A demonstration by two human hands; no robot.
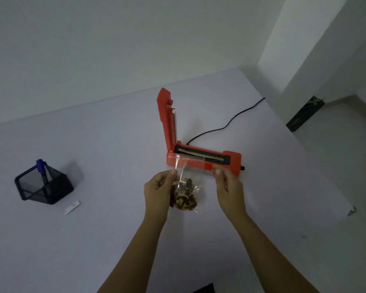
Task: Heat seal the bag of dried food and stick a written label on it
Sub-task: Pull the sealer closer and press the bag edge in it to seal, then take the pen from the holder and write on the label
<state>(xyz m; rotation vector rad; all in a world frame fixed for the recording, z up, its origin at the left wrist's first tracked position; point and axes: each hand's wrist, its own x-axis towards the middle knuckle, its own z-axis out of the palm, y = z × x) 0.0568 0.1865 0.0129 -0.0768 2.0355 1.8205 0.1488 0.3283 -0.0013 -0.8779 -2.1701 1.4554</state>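
Note:
A clear plastic bag point(185, 194) of brown dried food hangs between my hands just in front of the red heat sealer point(203, 160). My left hand point(157, 190) pinches the bag's top left corner. My right hand point(227, 186) pinches its top right corner. The bag's open top edge lies over the sealer's front, short of the black sealing strip. The sealer's lid point(166, 119) stands raised, nearly upright. A small white label point(72, 207) lies on the table at the left, beside a black mesh pen holder point(43, 187) with a blue pen point(41, 169) in it.
The sealer's black power cord point(226, 123) runs back and right across the white table point(114, 240) toward its far edge. The table's right edge drops to the floor, with walls close behind. A dark object point(203, 289) shows at the table's near edge.

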